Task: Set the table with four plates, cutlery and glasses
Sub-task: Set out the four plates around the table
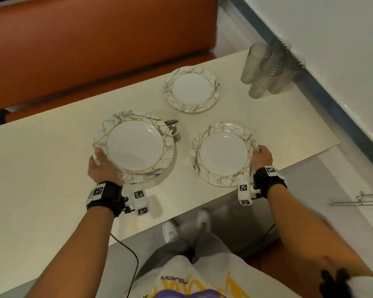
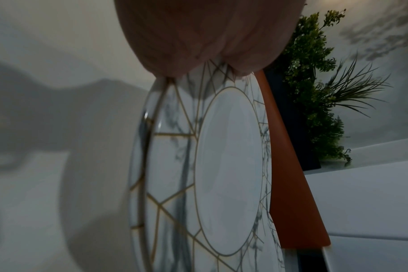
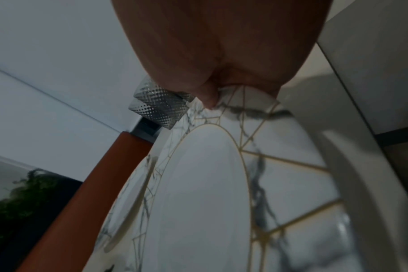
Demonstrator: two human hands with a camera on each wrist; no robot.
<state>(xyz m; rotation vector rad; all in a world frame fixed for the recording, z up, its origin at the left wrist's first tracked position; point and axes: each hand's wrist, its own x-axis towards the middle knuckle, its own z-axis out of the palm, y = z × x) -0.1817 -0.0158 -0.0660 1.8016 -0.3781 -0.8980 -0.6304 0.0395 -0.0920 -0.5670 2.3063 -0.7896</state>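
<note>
Three marble-and-gold-rimmed plates show on the cream table [image 1: 41,168]. My left hand [image 1: 100,160] grips the near-left rim of the left plate [image 1: 136,147], thumb on top; the plate casts a shadow and hovers over cutlery [image 1: 174,130], which is mostly hidden beneath it. In the left wrist view, the left hand [image 2: 198,46] pinches that plate [image 2: 231,165]. My right hand [image 1: 260,152] pinches the right rim of the right plate [image 1: 223,154] near the table's front edge; the right wrist view shows this hand [image 3: 221,55] on the plate [image 3: 198,202]. A third plate [image 1: 192,90] lies farther back. Several glasses [image 1: 267,69] cluster at the back right.
An orange bench [image 1: 95,50] runs along the table's far side. A white wall and a grey ledge [image 1: 332,104] border the right. A wire rack [image 1: 362,201] lies low on the right. My legs stand at the table's front edge. Green plants [image 2: 314,92] sit beyond the bench.
</note>
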